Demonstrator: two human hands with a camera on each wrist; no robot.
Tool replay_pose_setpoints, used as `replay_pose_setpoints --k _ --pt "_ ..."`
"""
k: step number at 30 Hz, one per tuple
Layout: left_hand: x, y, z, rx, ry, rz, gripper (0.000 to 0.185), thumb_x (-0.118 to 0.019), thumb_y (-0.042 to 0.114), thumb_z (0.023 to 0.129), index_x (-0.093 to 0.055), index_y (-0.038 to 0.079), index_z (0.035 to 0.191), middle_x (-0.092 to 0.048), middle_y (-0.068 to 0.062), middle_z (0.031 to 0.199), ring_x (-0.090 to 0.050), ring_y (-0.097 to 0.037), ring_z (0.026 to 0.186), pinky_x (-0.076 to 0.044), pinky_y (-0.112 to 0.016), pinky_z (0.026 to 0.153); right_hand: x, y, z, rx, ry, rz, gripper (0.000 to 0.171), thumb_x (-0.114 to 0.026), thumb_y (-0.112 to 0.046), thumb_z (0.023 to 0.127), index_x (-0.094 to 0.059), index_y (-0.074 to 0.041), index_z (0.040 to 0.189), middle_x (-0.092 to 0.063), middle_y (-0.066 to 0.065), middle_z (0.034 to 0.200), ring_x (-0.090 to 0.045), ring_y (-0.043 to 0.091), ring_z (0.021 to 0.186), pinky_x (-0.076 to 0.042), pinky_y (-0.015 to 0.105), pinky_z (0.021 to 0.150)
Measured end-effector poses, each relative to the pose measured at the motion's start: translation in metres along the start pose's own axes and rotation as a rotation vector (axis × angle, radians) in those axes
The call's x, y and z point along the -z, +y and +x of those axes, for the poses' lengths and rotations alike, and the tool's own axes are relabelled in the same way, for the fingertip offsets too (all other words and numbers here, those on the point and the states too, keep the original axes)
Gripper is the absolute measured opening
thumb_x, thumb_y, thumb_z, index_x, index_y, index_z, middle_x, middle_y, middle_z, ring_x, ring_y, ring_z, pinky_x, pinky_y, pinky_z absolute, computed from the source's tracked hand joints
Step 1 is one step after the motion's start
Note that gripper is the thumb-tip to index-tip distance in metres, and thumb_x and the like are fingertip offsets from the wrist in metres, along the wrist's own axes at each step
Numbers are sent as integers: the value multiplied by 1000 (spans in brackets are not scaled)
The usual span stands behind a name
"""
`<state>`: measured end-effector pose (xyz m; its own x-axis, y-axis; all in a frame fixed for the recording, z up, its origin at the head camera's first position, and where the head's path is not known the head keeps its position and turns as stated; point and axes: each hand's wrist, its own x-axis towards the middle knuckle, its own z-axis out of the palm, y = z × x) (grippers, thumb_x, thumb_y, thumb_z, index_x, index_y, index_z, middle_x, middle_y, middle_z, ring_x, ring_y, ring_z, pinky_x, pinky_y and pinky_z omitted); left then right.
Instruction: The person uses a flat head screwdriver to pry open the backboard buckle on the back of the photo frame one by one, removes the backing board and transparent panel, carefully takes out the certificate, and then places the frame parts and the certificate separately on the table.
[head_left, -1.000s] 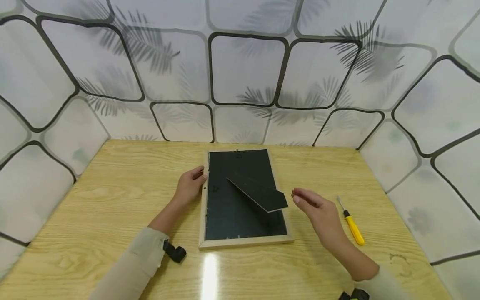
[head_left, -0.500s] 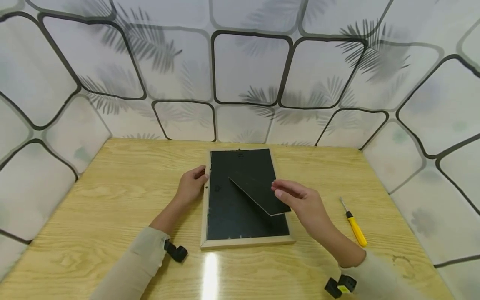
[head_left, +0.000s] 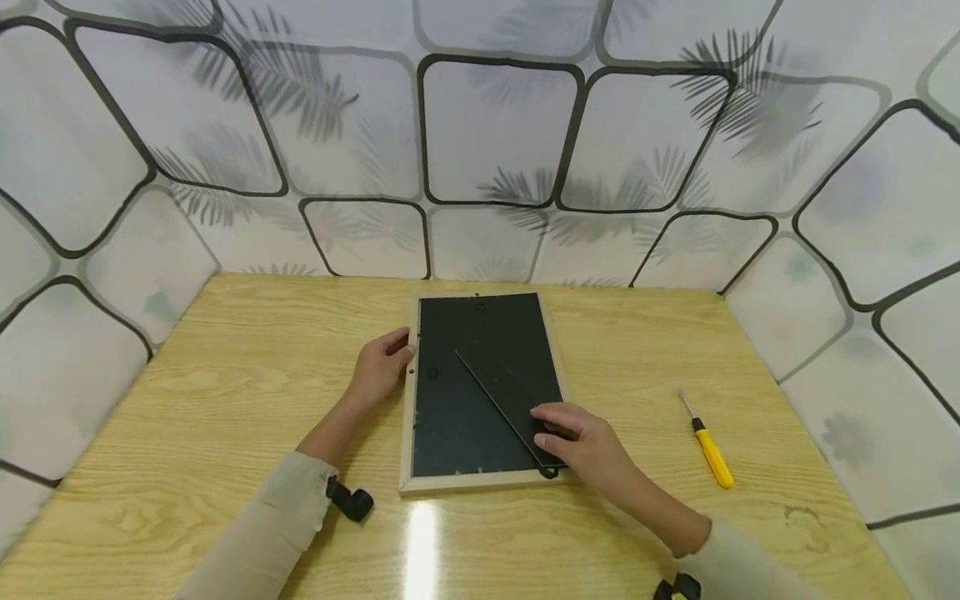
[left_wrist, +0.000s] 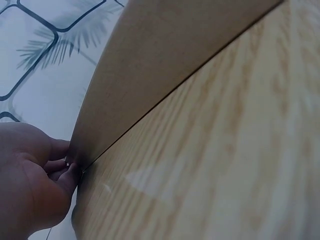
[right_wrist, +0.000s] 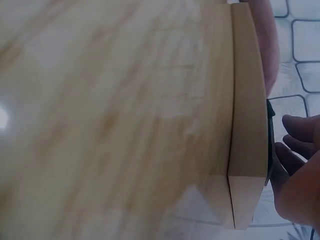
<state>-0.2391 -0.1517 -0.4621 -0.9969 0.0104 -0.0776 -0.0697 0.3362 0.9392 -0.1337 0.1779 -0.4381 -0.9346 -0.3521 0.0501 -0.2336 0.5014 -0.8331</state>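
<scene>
A picture frame (head_left: 408, 433) with a pale wooden rim lies back side up on the table in the head view. On its black backing (head_left: 450, 417) is a black easel stand (head_left: 495, 383), a flap running slantwise to the lower right corner. A small dark loop (head_left: 549, 472) shows at the flap's lower end. My left hand (head_left: 378, 367) holds the frame's left edge, thumb and fingers at the rim. My right hand (head_left: 588, 446) lies over the flap's lower end, thumb and fingers slightly bent and apart, fingertips pressing on it. In the right wrist view the flap (right_wrist: 270, 145) sits close over the backing.
A screwdriver (head_left: 708, 450) with a yellow handle lies to the right of the frame. Patterned panels (head_left: 495, 133) wall off the back and sides of the wooden table (head_left: 247, 375). A bright reflection shows on the tabletop in front of the frame.
My right hand has come in from the right onto the stand flap. The flap, raised before, has gone down toward the backing. My left hand has stayed at the frame's left edge.
</scene>
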Motion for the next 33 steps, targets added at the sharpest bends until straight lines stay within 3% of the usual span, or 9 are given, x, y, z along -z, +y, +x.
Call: replay_pose_setpoints --k 4,7,11,19,28,33 --pt "0 -1 0 4 -5 -10 50 -52 18 107 -40 2 153 -46 -17 155 -43 -30 144 -43 -45 116 -4 4 -1 142 -19 -227 43 -75 -10 90 -67 -4 132 -61 9 140 -55 33 132 -52 48 104" --pt "0 -1 0 8 -5 -12 50 -52 18 107 -40 2 153 -46 -17 155 -42 -29 144 -42 -45 116 -6 6 -2 227 -31 -345 46 -76 -9 89 -65 -1 133 -59 12 142 -53 35 135 -51 50 104" --pt "1 -1 0 15 -4 -10 51 -52 19 107 -40 3 154 -46 -16 155 -41 -29 145 -41 -44 117 -5 5 -4 245 -61 -429 47 -73 -12 93 -61 1 137 -56 13 146 -48 35 140 -50 49 106" --pt "1 -4 0 5 -8 -12 50 -51 18 107 -41 3 153 -45 -17 155 -41 -30 146 -40 -45 118 1 5 -3 188 -154 -465 51 -67 -22 98 -55 -3 144 -50 9 153 -44 30 144 -46 49 110" --pt "0 -2 -2 5 -12 14 50 -50 17 107 -40 2 153 -45 -18 155 -40 -31 146 -39 -46 118 0 5 -2 234 -136 -482 48 -68 -21 98 -58 -1 141 -55 12 148 -50 33 138 -50 51 106" --pt "1 -1 -1 1 -7 17 50 -50 18 107 -41 3 154 -46 -17 155 -40 -30 146 -39 -46 118 -1 2 0 265 -70 -525 43 -70 -19 96 -63 -1 135 -60 10 143 -54 31 135 -51 48 105"
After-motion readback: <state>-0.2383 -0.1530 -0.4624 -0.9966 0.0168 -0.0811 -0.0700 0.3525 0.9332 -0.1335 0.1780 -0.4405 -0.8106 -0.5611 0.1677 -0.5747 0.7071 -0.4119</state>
